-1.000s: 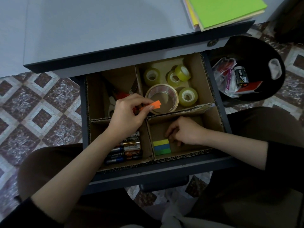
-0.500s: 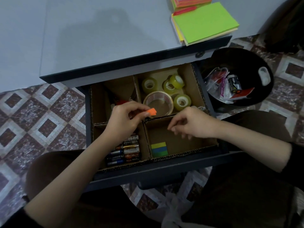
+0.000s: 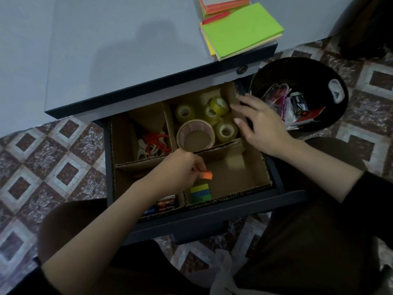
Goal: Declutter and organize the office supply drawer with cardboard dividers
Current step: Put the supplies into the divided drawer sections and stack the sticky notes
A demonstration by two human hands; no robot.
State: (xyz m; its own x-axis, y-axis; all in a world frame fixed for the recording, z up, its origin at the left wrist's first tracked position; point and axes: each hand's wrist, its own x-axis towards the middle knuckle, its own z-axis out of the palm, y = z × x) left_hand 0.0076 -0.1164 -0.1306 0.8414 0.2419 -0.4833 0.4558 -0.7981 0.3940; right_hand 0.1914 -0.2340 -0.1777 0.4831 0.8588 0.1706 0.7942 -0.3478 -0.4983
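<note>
Drawer (image 3: 202, 218) split by cardboard dividers (image 3: 138, 163), left fingers (image 3: 197, 167) pinching orange tab (image 3: 207, 175), right fingers (image 3: 242, 110) spread.

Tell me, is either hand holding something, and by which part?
The left hand pinches a small orange sticky tab by one end. The right hand holds nothing.

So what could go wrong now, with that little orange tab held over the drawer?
The left hand only pinches the orange tab by one end; it might slip and land away from the coloured stack below. The right hand hovers by the bent cardboard divider; a nudge could push it over and let the tape rolls spill across.
</note>
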